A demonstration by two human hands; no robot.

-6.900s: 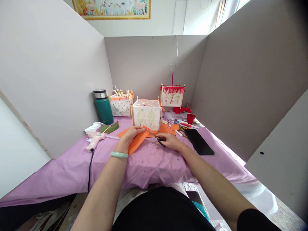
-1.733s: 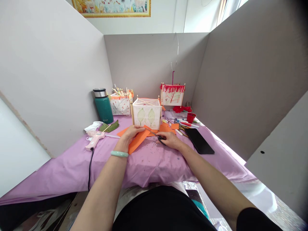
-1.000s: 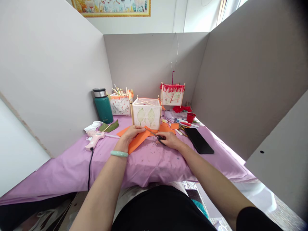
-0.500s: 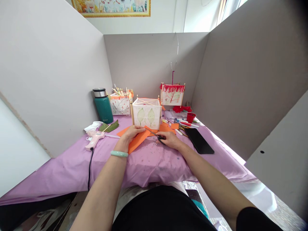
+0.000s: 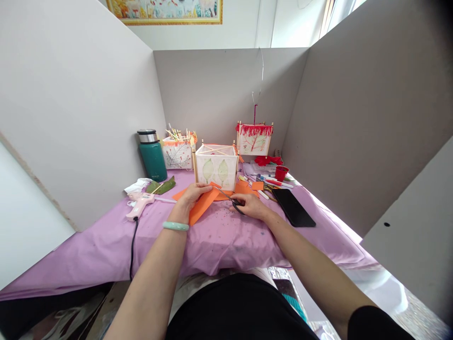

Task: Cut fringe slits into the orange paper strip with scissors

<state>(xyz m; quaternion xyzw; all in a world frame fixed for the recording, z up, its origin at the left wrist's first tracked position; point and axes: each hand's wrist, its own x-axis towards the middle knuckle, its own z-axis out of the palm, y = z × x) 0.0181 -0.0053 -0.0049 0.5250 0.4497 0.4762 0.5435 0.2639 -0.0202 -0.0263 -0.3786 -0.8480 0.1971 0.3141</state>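
My left hand [image 5: 189, 198], with a pale green bangle [image 5: 175, 226] on the wrist, grips a folded orange paper sheet [image 5: 201, 207] and holds it just above the purple tablecloth [image 5: 226, 241]. My right hand [image 5: 252, 206] is closed round the black handles of a pair of scissors [image 5: 231, 200]. The blades point left and up into the paper's far edge. Right behind both hands stands a white paper lantern box [image 5: 216, 167] with two pressed leaves on its front.
A pink glue gun [image 5: 140, 206] with a black cord lies at the left, beside a green flask [image 5: 152, 156]. A black phone [image 5: 293, 207], pens and a red cup [image 5: 281, 173] lie right. Two more lanterns stand behind. Grey partitions wall in three sides.
The orange sheet has tipped up slightly in my left hand, and the scissor blades have edged further along its far edge. Everything else on the table stays put.
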